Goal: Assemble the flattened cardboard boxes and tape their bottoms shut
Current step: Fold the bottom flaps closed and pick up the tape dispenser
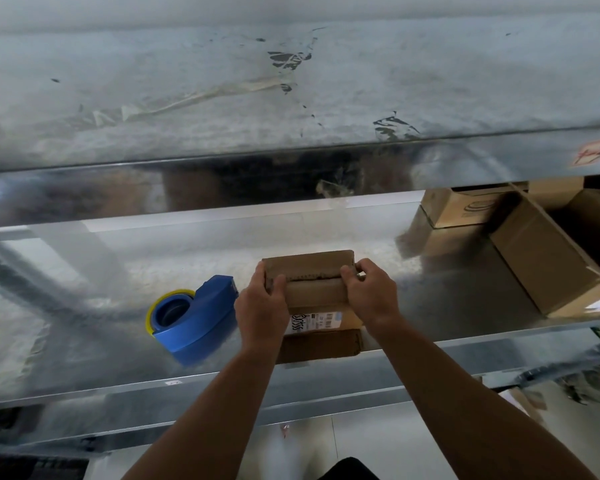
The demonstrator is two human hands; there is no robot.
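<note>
**Both hands press the flaps of a small box on the metal shelf**

Two bare forearms reach forward over the front edge of a shiny metal shelf (84, 258). The left hand (262, 311) and the right hand (371, 294) each grip one end of a small cardboard box (321, 296) that stands on the shelf between them. The fingers curl over its top flaps, which meet along a dark seam. A white printed label (316, 321) shows on the side of the box facing the person, below the hands.

Just left of the left hand lies a blue tape dispenser (196, 320) with a yellow-edged roll, apart from the box. Farther off, right of the right hand, several larger cardboard boxes (548, 261) sit on the same shelf, apparently open, though blur makes that uncertain. Beyond and above the hands runs an upper metal shelf (291, 98), scuffed and streaked.
</note>
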